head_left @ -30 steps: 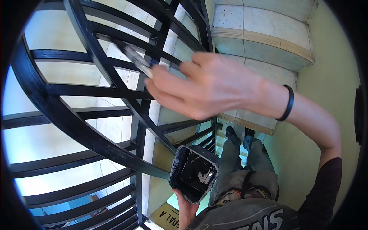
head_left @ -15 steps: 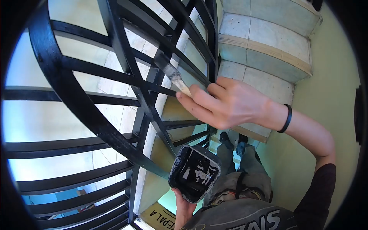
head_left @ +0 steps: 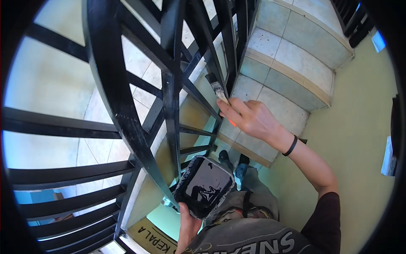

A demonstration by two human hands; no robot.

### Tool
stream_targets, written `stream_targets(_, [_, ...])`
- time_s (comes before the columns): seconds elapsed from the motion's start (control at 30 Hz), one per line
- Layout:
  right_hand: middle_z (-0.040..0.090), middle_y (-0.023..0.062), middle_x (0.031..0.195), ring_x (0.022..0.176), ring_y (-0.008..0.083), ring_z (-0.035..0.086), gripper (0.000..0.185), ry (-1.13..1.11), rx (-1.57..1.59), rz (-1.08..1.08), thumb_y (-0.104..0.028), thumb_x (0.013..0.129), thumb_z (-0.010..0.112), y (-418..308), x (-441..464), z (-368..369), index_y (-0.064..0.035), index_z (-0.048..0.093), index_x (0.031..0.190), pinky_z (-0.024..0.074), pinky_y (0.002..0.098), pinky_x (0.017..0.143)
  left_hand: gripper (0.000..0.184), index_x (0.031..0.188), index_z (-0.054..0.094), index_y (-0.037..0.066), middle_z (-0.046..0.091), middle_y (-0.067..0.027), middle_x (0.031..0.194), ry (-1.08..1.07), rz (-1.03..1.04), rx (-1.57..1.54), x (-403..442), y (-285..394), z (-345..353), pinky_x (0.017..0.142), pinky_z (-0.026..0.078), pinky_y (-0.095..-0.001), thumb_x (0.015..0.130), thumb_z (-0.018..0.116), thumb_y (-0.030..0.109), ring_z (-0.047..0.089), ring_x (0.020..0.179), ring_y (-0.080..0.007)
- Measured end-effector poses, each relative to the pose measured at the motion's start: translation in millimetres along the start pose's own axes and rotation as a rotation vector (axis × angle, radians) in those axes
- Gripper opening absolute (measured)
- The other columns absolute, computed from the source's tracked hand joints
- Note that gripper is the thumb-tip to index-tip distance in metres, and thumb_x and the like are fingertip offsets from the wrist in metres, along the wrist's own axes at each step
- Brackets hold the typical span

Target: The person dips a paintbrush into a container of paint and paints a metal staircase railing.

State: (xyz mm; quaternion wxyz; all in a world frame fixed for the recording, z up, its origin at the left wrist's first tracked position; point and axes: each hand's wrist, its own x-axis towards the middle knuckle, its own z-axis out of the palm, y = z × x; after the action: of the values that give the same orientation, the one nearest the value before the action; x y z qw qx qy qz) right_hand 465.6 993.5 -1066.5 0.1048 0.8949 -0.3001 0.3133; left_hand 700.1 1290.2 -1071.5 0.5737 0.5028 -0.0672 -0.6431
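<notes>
My right hand [head_left: 249,118] is closed around the pale handle of a paintbrush [head_left: 218,87]. Its dark, paint-covered bristles point up and left, close to a black bar of the metal railing [head_left: 171,106]; I cannot tell whether they touch it. Lower down, my left hand [head_left: 189,222] grips the near edge of a square paint container [head_left: 205,186], thumb on its side and the other fingers hidden beneath. Glossy black paint lies inside, and smears of paint mark the rim.
Tiled stairs [head_left: 275,59] rise at the upper right beside a pale green wall [head_left: 351,139]. Curved and straight black bars fill the left side. A yellow sign [head_left: 148,237] with black letters sits below the railing. My feet [head_left: 232,158] stand on the steps below.
The view has turned, so the railing looks different. My right hand has drawn the brush right and slightly down, away from the crossing bars. The container is still in my left hand.
</notes>
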Motion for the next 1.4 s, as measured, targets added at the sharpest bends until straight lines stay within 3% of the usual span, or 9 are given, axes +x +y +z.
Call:
stream_targets(0.13, [0.056,0.0063,0.085,0.053,0.0143,0.058,0.038,0.129,-0.051,0.043,-0.018,0.089,0.075,10.7,34.4,-19.0,-0.0031,0.067,0.123,0.0476,0.0298,0.049,0.093,0.161,0.029,0.015,0.040,-0.0059,0.161,-0.019,0.014,0.060,-0.2,-5.4,-11.2,0.120,0.036,-0.0515,0.092,0.055,0.071,0.041,0.147,-0.0283])
stream_targets(0.27, [0.057,0.0063,0.084,0.052,0.0143,0.058,0.035,0.233,-0.164,0.067,-0.019,0.089,0.076,-13.9,42.3,-34.4,-0.0033,0.069,0.120,0.0467,0.0303,0.048,0.086,0.160,0.026,0.015,0.038,-0.0082,0.162,-0.003,0.016,-0.070,-7.5,-5.4,-14.0,0.122,0.034,-0.0518,0.095,0.062,0.057,0.040,0.147,-0.0292])
stream_targets(0.47, [0.057,0.0051,0.086,0.052,0.0144,0.056,0.039,-0.023,-0.122,0.066,-0.020,0.090,0.076,-16.5,-13.2,52.6,-0.0043,0.068,0.124,0.0478,0.0290,0.048,0.083,0.160,0.026,0.014,0.037,-0.0081,0.163,0.022,0.058,-0.106,-8.9,-12.4,-29.1,0.123,0.033,-0.0519,0.097,0.062,0.055,0.039,0.147,-0.0291])
stream_targets(0.57, [0.055,0.0046,0.085,0.052,0.0152,0.056,0.039,-0.048,-0.124,0.099,-0.020,0.091,0.075,-11.9,-11.5,57.5,-0.0044,0.067,0.125,0.0489,0.0287,0.048,0.084,0.160,0.026,0.014,0.036,-0.0075,0.163,0.034,0.044,-0.122,-10.3,-11.5,-33.3,0.123,0.032,-0.0514,0.097,0.062,0.055,0.039,0.148,-0.0282])
stream_targets(0.67, [0.052,0.0047,0.083,0.052,0.0165,0.059,0.036,0.075,-0.114,0.107,-0.020,0.091,0.075,-18.5,5.4,39.8,-0.0045,0.067,0.124,0.0498,0.0293,0.048,0.085,0.160,0.025,0.014,0.036,-0.0072,0.163,0.056,0.043,-0.106,-11.8,-9.0,-33.3,0.123,0.032,-0.0510,0.096,0.063,0.055,0.038,0.148,-0.0279])
stream_targets(0.97, [0.056,0.0073,0.084,0.053,0.0224,0.061,0.033,0.001,-0.019,0.277,-0.019,0.092,0.075,-19.8,-15.1,87.6,-0.0037,0.068,0.120,0.0513,0.0329,0.049,0.088,0.159,0.026,0.010,0.039,-0.0097,0.161,-0.003,0.004,-0.083,0.3,-1.4,-33.2,0.122,0.034,-0.0495,0.095,0.067,0.055,0.041,0.146,-0.0289])
stream_targets(1.17, [0.063,0.0086,0.086,0.056,0.0253,0.063,0.029,0.235,0.063,0.435,-0.016,0.093,0.075,-42.3,-8.7,85.6,-0.0035,0.068,0.119,0.0514,0.0353,0.049,0.088,0.158,0.026,0.009,0.040,-0.0113,0.160,-0.024,-0.004,-0.060,8.4,8.8,-28.5,0.121,0.037,-0.0492,0.095,0.068,0.053,0.043,0.144,-0.0303])
stream_targets(1.27, [0.065,0.0089,0.083,0.058,0.0266,0.064,0.027,0.163,0.083,0.601,-0.015,0.093,0.074,-41.6,-10.8,103.1,-0.0037,0.069,0.117,0.0525,0.0366,0.051,0.089,0.159,0.025,0.009,0.038,-0.0121,0.161,-0.041,0.004,-0.039,10.9,15.3,-28.1,0.121,0.037,-0.0492,0.095,0.069,0.053,0.043,0.144,-0.0303])
stream_targets(1.4, [0.068,0.0095,0.081,0.059,0.0274,0.066,0.024,0.311,0.096,0.668,-0.014,0.093,0.074,-43.2,7.1,92.0,-0.0046,0.070,0.115,0.0536,0.0372,0.053,0.093,0.159,0.023,0.008,0.037,-0.0133,0.161,-0.070,-0.022,-0.013,15.6,28.6,-26.6,0.121,0.037,-0.0491,0.094,0.070,0.054,0.042,0.145,-0.0300])
